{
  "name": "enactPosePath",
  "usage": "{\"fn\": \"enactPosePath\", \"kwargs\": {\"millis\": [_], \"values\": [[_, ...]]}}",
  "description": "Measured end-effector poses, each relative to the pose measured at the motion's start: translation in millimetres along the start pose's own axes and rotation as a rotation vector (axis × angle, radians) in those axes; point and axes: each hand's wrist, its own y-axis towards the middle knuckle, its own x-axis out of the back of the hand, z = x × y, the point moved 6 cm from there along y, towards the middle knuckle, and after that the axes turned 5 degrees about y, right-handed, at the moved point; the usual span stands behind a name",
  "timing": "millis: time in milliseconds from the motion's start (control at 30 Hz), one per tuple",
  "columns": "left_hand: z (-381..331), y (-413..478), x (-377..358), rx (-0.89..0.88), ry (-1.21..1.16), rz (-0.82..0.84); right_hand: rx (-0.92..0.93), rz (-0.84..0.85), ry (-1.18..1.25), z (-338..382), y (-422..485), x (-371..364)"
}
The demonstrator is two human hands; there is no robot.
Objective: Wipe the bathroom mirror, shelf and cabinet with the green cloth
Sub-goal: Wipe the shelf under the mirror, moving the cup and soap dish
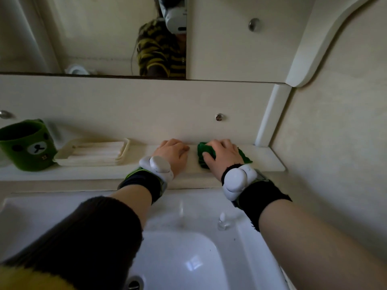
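The green cloth [204, 154] lies bunched on the right part of the white shelf [270, 162] above the sink. My right hand [223, 156] presses down on it, fingers spread over the cloth and the thumb along its left side. My left hand [172, 154] rests on the shelf just left of the cloth, fingers curled loosely against the back wall and holding nothing. The mirror [83, 38] spans the upper left. The cream cabinet door [230, 55] with a round knob [254, 24] stands to the right of the mirror.
A green bear-face cup [27, 145] stands at the shelf's left end, with a cream soap dish [92, 152] beside it. Below is the white sink [178, 258] with a small clear bottle [222, 221] on its rim. A side wall closes off the right.
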Motion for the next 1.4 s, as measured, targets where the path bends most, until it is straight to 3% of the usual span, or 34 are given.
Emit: {"fn": "enactPosePath", "kwargs": {"millis": [533, 1033, 1400], "values": [[-0.7, -4.8, -0.1, -0.038, 0.040, -0.044, 0.074, -0.021, 0.005, -7.1, -32.6, 9.5], [0.0, -3.0, -0.2, -0.070, 0.072, -0.053, -0.021, -0.006, -0.035, -19.7, 19.5, 4.9], [0.0, -1.6, -0.5, -0.062, 0.084, -0.028, -0.019, -0.019, -0.010, -16.3, -2.4, 9.9]]}}
